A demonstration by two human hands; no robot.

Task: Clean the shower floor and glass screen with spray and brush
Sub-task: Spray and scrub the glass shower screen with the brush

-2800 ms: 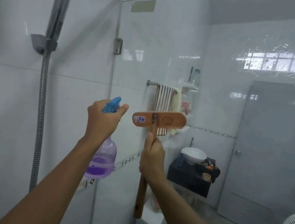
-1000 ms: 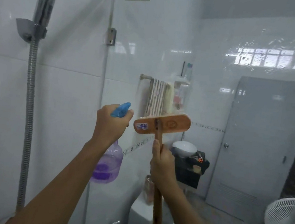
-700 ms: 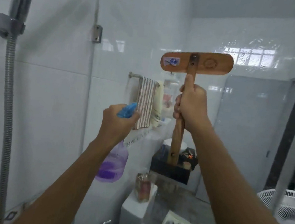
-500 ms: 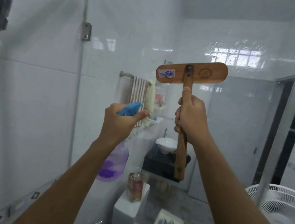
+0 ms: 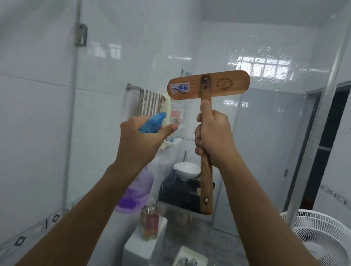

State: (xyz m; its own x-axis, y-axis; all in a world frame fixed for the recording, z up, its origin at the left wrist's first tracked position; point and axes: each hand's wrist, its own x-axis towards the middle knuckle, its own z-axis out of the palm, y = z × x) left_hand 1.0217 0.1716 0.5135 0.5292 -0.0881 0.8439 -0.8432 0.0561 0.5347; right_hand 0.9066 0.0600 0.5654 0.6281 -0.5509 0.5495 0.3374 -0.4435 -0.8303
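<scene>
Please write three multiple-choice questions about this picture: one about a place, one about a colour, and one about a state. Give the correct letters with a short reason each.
1. Where is the brush head?
A. above the right hand
B. on the floor
C. under the spray bottle

2. What colour is the spray bottle's nozzle?
A. red
B. blue
C. black

3. How is the left hand?
A. open, empty
B. closed on the spray bottle
C. flat against the glass

Answers:
1 A: the brush head stands over the right hand.
2 B: the spray bottle has a blue top.
3 B: the left hand grips its neck.
</scene>
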